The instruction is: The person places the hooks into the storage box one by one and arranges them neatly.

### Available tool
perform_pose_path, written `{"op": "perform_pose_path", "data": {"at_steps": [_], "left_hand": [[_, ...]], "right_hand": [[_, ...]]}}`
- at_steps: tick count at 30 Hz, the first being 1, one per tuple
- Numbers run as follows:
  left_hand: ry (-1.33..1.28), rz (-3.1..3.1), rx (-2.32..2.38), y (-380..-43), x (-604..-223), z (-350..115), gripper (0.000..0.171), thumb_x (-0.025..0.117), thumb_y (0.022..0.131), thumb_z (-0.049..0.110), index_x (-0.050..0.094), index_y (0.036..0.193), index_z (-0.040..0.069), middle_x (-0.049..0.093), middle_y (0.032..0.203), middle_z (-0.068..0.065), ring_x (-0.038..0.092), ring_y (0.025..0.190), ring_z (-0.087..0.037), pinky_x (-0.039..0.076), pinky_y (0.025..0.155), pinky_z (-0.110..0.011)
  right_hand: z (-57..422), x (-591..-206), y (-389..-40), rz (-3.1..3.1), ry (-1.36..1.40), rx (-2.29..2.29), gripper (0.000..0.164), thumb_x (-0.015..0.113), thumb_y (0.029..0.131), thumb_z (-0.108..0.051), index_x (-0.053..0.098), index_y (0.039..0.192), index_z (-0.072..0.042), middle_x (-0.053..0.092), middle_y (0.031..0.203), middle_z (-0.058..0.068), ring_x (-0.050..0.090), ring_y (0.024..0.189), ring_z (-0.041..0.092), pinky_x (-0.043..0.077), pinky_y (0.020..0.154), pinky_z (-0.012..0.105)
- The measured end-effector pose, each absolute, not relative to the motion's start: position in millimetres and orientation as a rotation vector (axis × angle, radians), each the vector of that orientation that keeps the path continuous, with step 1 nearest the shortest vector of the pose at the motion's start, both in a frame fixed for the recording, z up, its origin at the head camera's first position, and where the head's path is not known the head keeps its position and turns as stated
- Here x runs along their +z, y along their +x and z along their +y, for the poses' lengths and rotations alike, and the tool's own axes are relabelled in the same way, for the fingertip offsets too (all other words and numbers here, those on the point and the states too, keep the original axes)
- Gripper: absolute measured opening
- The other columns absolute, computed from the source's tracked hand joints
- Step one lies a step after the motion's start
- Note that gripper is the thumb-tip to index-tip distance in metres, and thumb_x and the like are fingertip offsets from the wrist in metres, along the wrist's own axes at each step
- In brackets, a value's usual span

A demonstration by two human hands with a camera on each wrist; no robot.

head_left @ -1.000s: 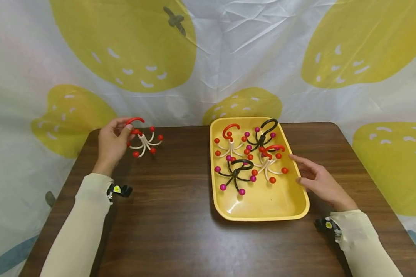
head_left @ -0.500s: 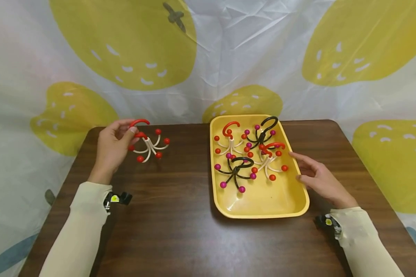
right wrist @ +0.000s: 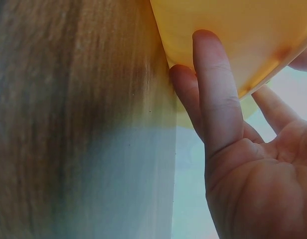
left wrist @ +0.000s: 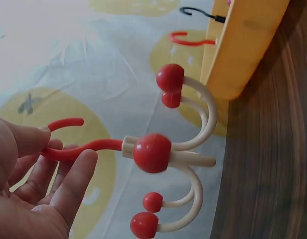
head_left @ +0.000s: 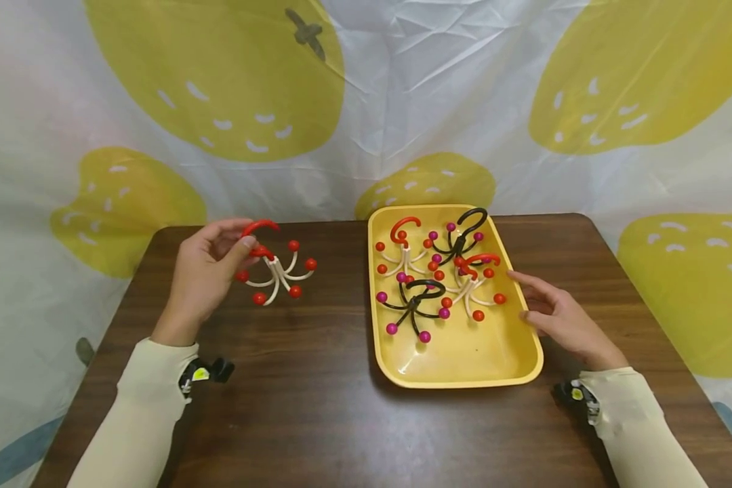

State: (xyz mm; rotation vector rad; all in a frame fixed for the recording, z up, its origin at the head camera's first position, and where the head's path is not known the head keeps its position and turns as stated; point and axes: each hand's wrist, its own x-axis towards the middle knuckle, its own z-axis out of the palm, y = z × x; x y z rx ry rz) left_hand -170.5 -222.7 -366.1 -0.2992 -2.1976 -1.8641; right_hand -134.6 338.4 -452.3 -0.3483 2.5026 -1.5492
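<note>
My left hand (head_left: 204,278) pinches the red hook of a multi-arm hanger (head_left: 277,271) above the table's left side. In the left wrist view this hanger (left wrist: 191,158) has pale curved arms tipped with red balls, and my left hand (left wrist: 36,184) holds its hook between thumb and fingers. A yellow tray (head_left: 445,366) sits on the right, with several similar hangers in it. Two are white with red hooks, among them a front one (head_left: 471,288); two are black with magenta balls, among them a near one (head_left: 413,305). My right hand (head_left: 564,322) rests its fairly straight fingers (right wrist: 218,94) against the tray's right side.
The dark wooden table (head_left: 293,407) has its back edge against a hanging white cloth (head_left: 390,88) printed with yellow fruit. The tray's long left wall stands between the held hanger and the other hangers.
My left hand has carried the red-hooked hanger to the right and nearer to me. My right hand and the tray have stayed in place.
</note>
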Motion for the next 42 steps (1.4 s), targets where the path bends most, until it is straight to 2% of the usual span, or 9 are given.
{"op": "perform_pose_path", "data": {"at_steps": [6, 10, 20, 28, 37, 42], "left_hand": [[-0.388, -2.214, -1.852, -161.1, -357.8, -210.9, 0.028, 0.074, 0.100, 0.010, 0.071, 0.126, 0.000, 0.079, 0.096, -0.004, 0.078, 0.083, -0.014, 0.065, 0.074, -0.028], [-0.440, -2.201, -1.879, -155.4, -352.2, -202.7, 0.029, 0.074, 0.099, 0.008, 0.071, 0.126, -0.002, 0.078, 0.096, 0.001, 0.078, 0.083, -0.013, 0.065, 0.074, -0.029], [-0.552, -2.283, -1.831, -138.2, -344.8, -178.9, 0.025, 0.074, 0.098, 0.004, 0.073, 0.124, 0.000, 0.079, 0.097, 0.003, 0.076, 0.076, -0.013, 0.063, 0.063, -0.029], [-0.701, -2.309, -1.885, -126.3, -344.1, -155.2, 0.026, 0.076, 0.096, 0.002, 0.074, 0.122, 0.004, 0.077, 0.104, -0.017, 0.078, 0.079, -0.018, 0.066, 0.071, -0.035], [-0.797, -2.364, -1.868, -117.0, -345.3, -130.9, 0.025, 0.078, 0.096, 0.006, 0.075, 0.120, 0.007, 0.079, 0.103, -0.011, 0.078, 0.081, -0.018, 0.065, 0.071, -0.032], [-0.886, -2.369, -1.909, -115.7, -349.1, -116.9, 0.025, 0.078, 0.095, 0.005, 0.075, 0.120, 0.007, 0.079, 0.110, -0.009, 0.079, 0.087, -0.019, 0.066, 0.077, -0.035]], "right_hand": [[338.6, -449.8, -135.0, 2.518, -0.328, -1.538, 0.069, 0.063, 0.099, 0.002, 0.038, 0.163, -0.007, 0.059, 0.131, 0.027, 0.071, 0.100, 0.005, 0.065, 0.073, 0.033], [338.9, -448.4, -135.3, 2.519, -0.326, -1.529, 0.070, 0.063, 0.099, 0.002, 0.037, 0.163, -0.007, 0.059, 0.133, 0.030, 0.071, 0.100, 0.005, 0.065, 0.073, 0.033], [337.5, -446.1, -136.1, 2.497, -0.339, -1.544, 0.068, 0.061, 0.101, 0.002, 0.036, 0.164, -0.005, 0.060, 0.133, 0.035, 0.071, 0.101, 0.005, 0.065, 0.074, 0.033], [337.5, -448.4, -135.5, 2.479, -0.344, -1.566, 0.068, 0.061, 0.101, 0.003, 0.036, 0.164, -0.004, 0.059, 0.134, 0.037, 0.072, 0.101, 0.005, 0.065, 0.074, 0.033], [338.7, -450.8, -136.0, 2.499, -0.340, -1.551, 0.069, 0.061, 0.100, 0.003, 0.037, 0.164, -0.005, 0.060, 0.133, 0.035, 0.071, 0.099, 0.006, 0.065, 0.073, 0.033], [338.9, -450.3, -136.5, 2.511, -0.333, -1.531, 0.068, 0.062, 0.100, 0.002, 0.037, 0.163, -0.005, 0.061, 0.131, 0.035, 0.071, 0.097, 0.006, 0.065, 0.071, 0.032]]}}
